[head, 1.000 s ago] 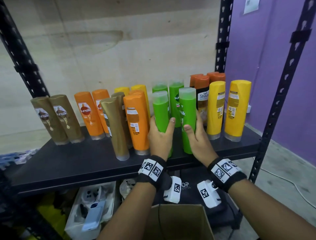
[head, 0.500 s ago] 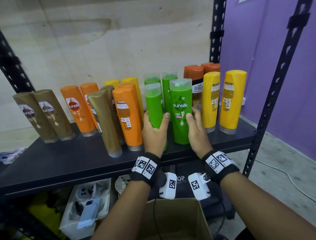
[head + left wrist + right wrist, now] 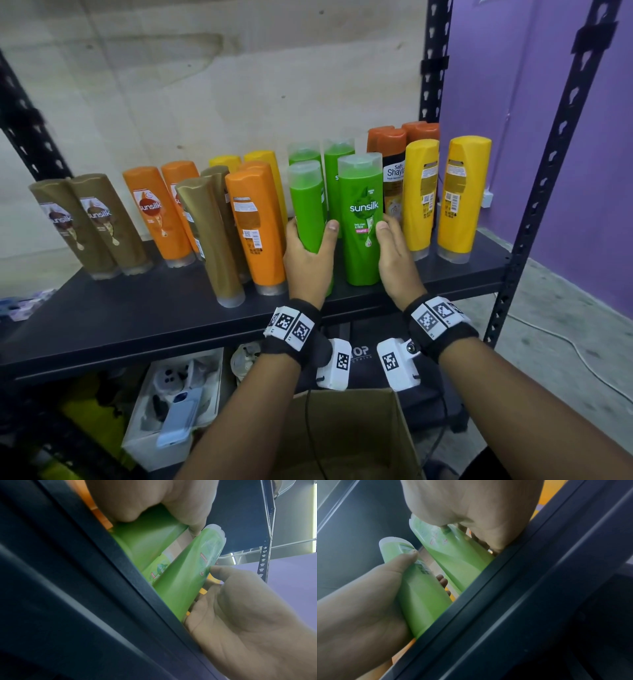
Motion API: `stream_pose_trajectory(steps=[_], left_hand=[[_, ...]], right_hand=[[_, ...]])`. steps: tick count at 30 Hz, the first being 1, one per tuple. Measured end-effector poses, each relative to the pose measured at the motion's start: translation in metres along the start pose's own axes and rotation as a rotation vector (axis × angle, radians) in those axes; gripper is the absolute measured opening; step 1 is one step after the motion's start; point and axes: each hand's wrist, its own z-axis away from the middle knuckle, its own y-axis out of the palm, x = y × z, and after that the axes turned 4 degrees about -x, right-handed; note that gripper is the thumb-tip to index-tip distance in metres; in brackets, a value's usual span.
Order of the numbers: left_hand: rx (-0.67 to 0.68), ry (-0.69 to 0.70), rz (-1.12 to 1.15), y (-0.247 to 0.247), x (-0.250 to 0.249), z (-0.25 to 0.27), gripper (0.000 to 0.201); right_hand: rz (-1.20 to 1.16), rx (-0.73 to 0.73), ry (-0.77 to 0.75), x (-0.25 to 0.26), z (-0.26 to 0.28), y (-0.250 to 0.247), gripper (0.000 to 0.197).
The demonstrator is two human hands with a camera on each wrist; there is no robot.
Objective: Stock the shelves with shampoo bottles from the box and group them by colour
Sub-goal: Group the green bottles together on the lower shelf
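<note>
**Two green bottles join the green group**

I stand two tall green plastic shampoo bottles on the black metal shelf (image 3: 137, 318), one per hand. My left hand (image 3: 308, 263) wraps the left green bottle (image 3: 308, 209), thumb across its front, fingers (image 3: 442, 580) curled behind. My right hand (image 3: 397, 260) clasps the label-forward green bottle (image 3: 361, 219) from its right side, thumb on the front. Both bottles stand upright, long axis vertical, their bases at or just above the shelf's front edge; I cannot tell whether they rest on it. Each hand sits low on its own bottle, so letting go looks like the next move. Two more green bottles (image 3: 337, 154) stand directly behind, making four green. Around them I count four gold-brown, about five orange, four yellow, and roughly four dark bottles with rust-orange caps. The open cardboard box (image 3: 342, 428) waits below my wrists.
</note>
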Motion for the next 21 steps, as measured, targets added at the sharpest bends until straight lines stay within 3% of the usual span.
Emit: stream_pose_trajectory(steps=[6,9,14,17,21], left_hand=[[0.001,-0.076,0.083,-0.006,0.002,0.003,0.062],[0.014,-0.142,0.163,-0.012,0.013,0.008,0.047],[0.046,-0.199,0.220,-0.013,0.020,0.009,0.046],[0.037,-0.165,0.191,-0.014,0.018,0.011,0.053],[0.063,-0.127,0.127,-0.012,0.015,0.017,0.066]], right_hand=[[0.103,0.016,-0.022,0.000,0.003,-0.004,0.038],[0.146,0.036,0.005,0.000,0.004,-0.005,0.038],[0.181,0.049,0.018,-0.005,0.004,-0.006,0.038],[0.175,0.042,0.031,-0.005,0.003,-0.006,0.034],[0.172,0.046,0.021,-0.007,0.004,-0.006,0.047]])
